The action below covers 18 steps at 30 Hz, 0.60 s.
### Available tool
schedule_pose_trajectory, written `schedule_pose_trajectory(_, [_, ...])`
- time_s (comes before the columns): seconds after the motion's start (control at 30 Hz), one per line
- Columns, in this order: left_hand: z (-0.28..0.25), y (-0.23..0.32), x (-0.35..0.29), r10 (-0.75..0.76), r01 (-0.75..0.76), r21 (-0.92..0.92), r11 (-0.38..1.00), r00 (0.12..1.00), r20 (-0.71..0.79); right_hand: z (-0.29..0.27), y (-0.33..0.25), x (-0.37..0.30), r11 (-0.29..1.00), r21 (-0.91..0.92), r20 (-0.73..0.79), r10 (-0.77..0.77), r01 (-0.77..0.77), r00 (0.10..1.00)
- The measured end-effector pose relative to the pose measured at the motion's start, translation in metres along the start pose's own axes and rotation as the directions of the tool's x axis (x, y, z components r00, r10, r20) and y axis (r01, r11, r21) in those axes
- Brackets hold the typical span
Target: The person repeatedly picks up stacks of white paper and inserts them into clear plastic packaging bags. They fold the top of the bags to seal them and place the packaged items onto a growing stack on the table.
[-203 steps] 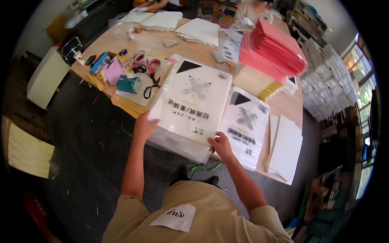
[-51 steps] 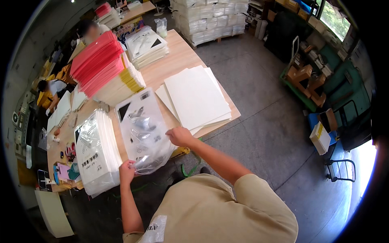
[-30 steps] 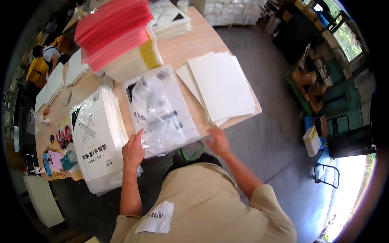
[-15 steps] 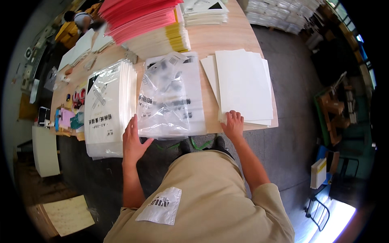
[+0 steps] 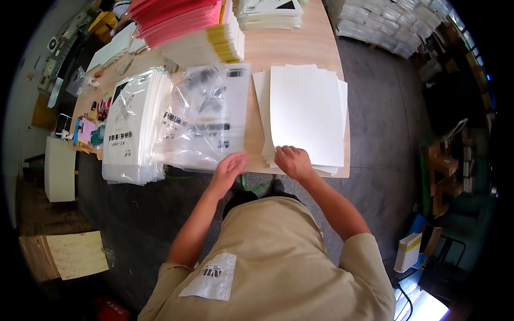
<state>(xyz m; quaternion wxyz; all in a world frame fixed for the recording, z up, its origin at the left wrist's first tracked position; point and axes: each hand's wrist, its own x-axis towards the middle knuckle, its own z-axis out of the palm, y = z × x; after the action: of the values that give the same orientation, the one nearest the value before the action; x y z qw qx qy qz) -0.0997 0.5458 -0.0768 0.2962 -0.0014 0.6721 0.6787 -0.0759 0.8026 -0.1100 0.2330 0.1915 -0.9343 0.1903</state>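
My right hand [image 5: 294, 162] is closed at the lower left corner of a stack of white paper sheets [image 5: 308, 115]. Its fingers pinch the top sheets there, and that corner bends up slightly. Beside the near right corner of some clear plastic bags [image 5: 235, 101] with black print is my left hand [image 5: 229, 170], its fingers stretched toward the paper and nothing held. One crumpled clear bag lies loosely over the flat ones. Left of these sits a pile of packed paper in printed clear bags [image 5: 126, 128].
A tall stack of red and white packs [image 5: 182, 27] stands farther back on the wooden table [image 5: 321, 40], with more white packs [image 5: 270, 15] beside it. Tape rolls and small items lie at the left. A wrapped pallet load [image 5: 380, 24] stands beyond the table's right edge.
My left hand has moved right, from the left side of the clear bags to their near right corner. My right hand has closed on the paper's corner. The view has shifted slightly.
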Motion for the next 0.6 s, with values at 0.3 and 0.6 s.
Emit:
schedule_pose_trajectory(0.3, [0.057, -0.022, 0.069, -0.232, 0.245, -0.336, 0.910, 0.970, 0.077, -0.077, -0.068, -0.015, 0.950, 0.313, 0.212, -0.055, -0.014, 0.976])
schedule_pose_trajectory(0.6, [0.025, 0.010, 0.039, -0.191, 0.252, -0.341, 0.906, 0.961, 0.201, -0.100, 0.096, -0.136, 0.213, 0.396, 0.352, 0.863, -0.893, 0.362])
